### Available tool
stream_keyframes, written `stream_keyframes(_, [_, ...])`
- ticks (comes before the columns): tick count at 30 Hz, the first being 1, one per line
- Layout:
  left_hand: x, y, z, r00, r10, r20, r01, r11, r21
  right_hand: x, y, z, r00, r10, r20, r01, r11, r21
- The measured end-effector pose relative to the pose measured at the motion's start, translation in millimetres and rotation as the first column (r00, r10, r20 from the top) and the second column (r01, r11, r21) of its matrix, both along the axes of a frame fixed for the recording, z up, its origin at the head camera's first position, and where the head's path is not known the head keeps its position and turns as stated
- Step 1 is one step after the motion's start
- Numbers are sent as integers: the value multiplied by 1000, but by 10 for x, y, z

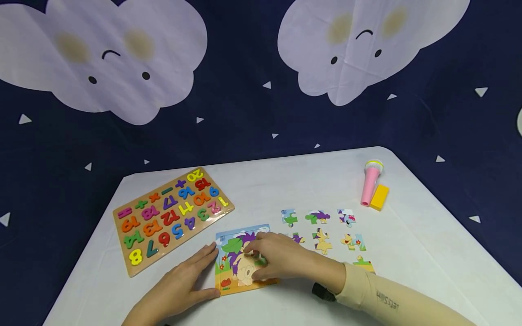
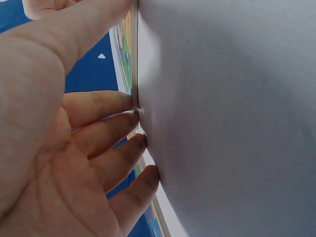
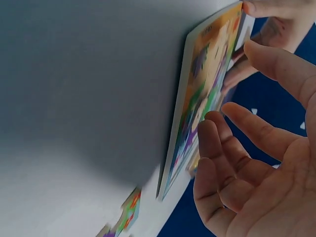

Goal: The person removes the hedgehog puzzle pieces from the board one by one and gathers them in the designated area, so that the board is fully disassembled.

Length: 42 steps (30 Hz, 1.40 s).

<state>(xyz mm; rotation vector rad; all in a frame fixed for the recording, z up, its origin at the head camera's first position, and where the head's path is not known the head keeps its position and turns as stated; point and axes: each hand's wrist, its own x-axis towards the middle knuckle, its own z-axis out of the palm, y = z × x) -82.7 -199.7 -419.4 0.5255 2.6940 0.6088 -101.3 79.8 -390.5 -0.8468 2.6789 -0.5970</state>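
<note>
A square picture puzzle board (image 1: 238, 289) lies on the white table, showing a cartoon figure with purple spikes and a green leaf shape. Along its left side, my left hand (image 1: 179, 280) touches the edge, thumb at the near corner and fingertips farther up; in the left wrist view the fingers (image 2: 113, 131) are nearly straight. Over the board's right half hovers my right hand (image 1: 281, 256), thumb and fingers apart. The right wrist view shows its fingers (image 3: 210, 138) loosely bent, with nothing between them. Part of the picture is hidden under this hand.
Several loose jigsaw pieces (image 1: 323, 241) lie in rows to the right, some behind my right arm. A wooden number board (image 1: 179, 241) lies at the left. Far right are a pink toy microphone (image 1: 370, 185) and a yellow block (image 1: 380, 197). A dark cloud-print curtain hangs behind.
</note>
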Motion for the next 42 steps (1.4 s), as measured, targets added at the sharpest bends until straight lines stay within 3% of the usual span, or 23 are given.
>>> stream_keyframes(19, [-21,1,-5,1000,3,3,-3,1000,3,-127,-344,-91,997,62,46,-65,996,63])
stream_keyframes(42, [-26,21,5,1000,22,12,-22,1000,-13,-85,-453,-98,994,107,-26,-104,991,87])
